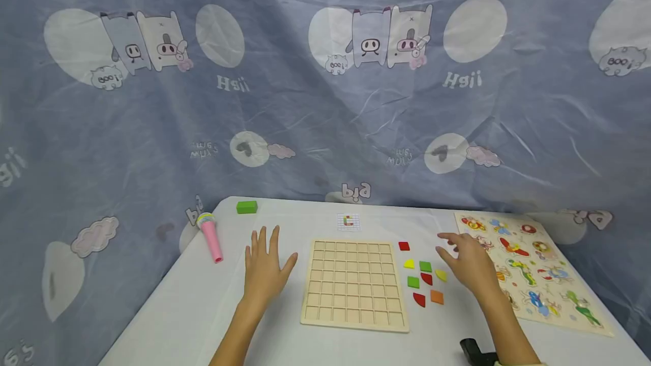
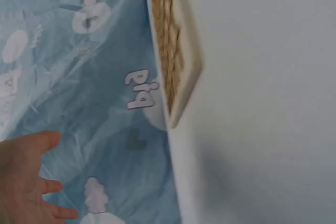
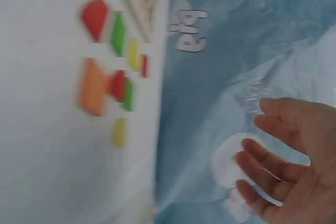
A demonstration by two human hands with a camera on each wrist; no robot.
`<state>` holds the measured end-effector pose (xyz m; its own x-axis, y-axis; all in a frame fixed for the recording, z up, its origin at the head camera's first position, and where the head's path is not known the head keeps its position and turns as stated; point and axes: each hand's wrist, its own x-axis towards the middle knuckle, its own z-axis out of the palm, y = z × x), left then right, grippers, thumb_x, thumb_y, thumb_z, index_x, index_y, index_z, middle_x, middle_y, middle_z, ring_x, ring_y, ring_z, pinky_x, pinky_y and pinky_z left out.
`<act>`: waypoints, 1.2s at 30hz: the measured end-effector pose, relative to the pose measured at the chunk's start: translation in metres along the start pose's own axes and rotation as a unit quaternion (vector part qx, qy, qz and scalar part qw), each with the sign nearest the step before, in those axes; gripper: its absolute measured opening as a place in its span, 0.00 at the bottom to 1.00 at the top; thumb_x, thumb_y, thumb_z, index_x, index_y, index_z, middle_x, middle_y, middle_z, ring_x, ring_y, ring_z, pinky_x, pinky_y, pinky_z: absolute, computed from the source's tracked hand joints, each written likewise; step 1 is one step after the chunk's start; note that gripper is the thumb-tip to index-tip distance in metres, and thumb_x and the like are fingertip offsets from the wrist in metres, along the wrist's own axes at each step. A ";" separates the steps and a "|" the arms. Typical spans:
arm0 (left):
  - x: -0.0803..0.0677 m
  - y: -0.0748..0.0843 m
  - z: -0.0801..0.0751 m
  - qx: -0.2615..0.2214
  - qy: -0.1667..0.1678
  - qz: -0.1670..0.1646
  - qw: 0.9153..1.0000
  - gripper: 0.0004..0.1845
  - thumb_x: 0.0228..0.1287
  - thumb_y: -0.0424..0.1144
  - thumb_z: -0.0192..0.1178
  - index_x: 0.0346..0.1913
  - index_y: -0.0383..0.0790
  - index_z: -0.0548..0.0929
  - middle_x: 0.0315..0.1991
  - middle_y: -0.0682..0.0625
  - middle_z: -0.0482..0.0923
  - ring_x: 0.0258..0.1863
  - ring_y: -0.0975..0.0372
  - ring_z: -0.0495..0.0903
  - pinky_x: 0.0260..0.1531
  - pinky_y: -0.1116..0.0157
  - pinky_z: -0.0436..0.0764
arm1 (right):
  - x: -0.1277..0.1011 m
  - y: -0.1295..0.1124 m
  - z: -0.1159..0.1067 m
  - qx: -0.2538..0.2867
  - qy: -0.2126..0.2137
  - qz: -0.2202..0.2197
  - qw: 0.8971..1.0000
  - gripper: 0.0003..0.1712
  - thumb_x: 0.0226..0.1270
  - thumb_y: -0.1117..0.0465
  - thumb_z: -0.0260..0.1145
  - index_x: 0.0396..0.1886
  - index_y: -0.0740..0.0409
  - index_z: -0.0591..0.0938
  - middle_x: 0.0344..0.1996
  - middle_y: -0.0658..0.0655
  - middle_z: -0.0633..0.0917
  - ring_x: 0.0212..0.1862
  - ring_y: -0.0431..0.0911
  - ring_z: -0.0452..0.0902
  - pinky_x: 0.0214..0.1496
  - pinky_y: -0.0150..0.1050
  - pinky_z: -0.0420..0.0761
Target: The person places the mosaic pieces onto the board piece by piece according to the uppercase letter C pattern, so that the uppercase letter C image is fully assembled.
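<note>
A square wooden grid board (image 1: 354, 285) lies on the white table in the head view. My left hand (image 1: 265, 271) hovers just left of it, fingers spread, holding nothing. On the board's other side is a loose group of small flat pieces, among them an orange square (image 1: 437, 297), a green square (image 1: 425, 266), a red quarter-round (image 1: 419, 300) and a yellow piece (image 1: 441, 275). Right of these pieces my right hand (image 1: 469, 261) hangs in the air, its fingers loosely bent around nothing. In the right wrist view that hand (image 3: 299, 166) is apart from the blurred pieces.
Behind the board lies a small card (image 1: 348, 222) with a coloured pattern on a grid. A green block (image 1: 247, 207) and a pink toy microphone (image 1: 212, 242) are at the left. An insect picture board (image 1: 534, 270) covers the right side, near a black object (image 1: 475, 352) at the front.
</note>
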<state>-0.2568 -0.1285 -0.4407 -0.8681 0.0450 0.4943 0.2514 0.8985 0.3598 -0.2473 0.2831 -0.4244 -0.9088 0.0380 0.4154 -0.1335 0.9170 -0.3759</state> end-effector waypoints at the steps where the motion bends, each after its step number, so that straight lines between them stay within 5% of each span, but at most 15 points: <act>1: -0.002 -0.002 0.006 -0.007 0.002 0.002 1.000 0.40 0.59 0.54 0.59 0.68 0.36 0.59 0.67 0.31 0.53 0.68 0.39 0.45 0.61 0.38 0.50 | -0.003 0.005 0.007 0.008 -0.005 0.008 1.000 0.21 0.57 0.58 0.67 0.50 0.60 0.79 0.34 0.63 0.79 0.32 0.55 0.74 0.29 0.48 0.76; 7: -0.013 -0.015 0.048 -0.065 -0.028 0.021 0.997 0.41 0.59 0.51 0.61 0.69 0.35 0.56 0.66 0.31 0.54 0.67 0.39 0.49 0.60 0.39 0.56 | -0.020 0.032 0.044 0.040 -0.065 0.068 0.995 0.24 0.54 0.60 0.69 0.52 0.59 0.78 0.20 0.50 0.73 0.20 0.43 0.63 0.18 0.37 0.64; 12: -0.027 -0.031 0.079 -0.109 -0.123 0.036 0.986 0.42 0.63 0.54 0.55 0.70 0.35 0.52 0.68 0.33 0.53 0.67 0.42 0.50 0.62 0.41 0.52 | -0.028 0.043 0.058 0.034 -0.098 0.083 0.991 0.25 0.55 0.61 0.68 0.54 0.61 0.78 0.16 0.49 0.72 0.19 0.43 0.64 0.19 0.36 0.63; 15: -0.034 -0.036 0.090 -0.115 -0.148 0.052 0.981 0.41 0.63 0.56 0.53 0.70 0.33 0.53 0.68 0.34 0.53 0.68 0.43 0.50 0.63 0.41 0.48 | -0.030 0.045 0.062 0.030 -0.097 0.092 0.990 0.22 0.57 0.61 0.67 0.53 0.62 0.79 0.15 0.50 0.71 0.18 0.43 0.63 0.18 0.36 0.62; 25: -0.037 -0.034 0.100 -0.078 -0.126 0.086 0.985 0.36 0.64 0.60 0.49 0.66 0.37 0.64 0.68 0.40 0.57 0.68 0.47 0.53 0.65 0.45 0.49 | -0.020 0.052 0.064 0.013 -0.079 0.108 0.991 0.17 0.60 0.64 0.64 0.49 0.65 0.79 0.20 0.55 0.77 0.21 0.45 0.67 0.19 0.37 0.64; 36: -0.036 -0.034 0.099 -0.081 -0.137 0.082 0.984 0.35 0.65 0.59 0.49 0.65 0.35 0.65 0.67 0.41 0.59 0.68 0.48 0.53 0.65 0.46 0.48 | -0.015 0.064 0.062 0.049 -0.135 0.109 0.984 0.19 0.61 0.64 0.62 0.53 0.58 0.79 0.19 0.52 0.74 0.20 0.44 0.66 0.20 0.36 0.65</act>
<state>-0.2768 -0.1170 -0.5487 -0.8879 0.3188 0.3317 0.4425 0.7893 0.4257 -0.2665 0.3160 -0.5062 -0.9903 0.1096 0.0855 0.0502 0.8557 -0.5150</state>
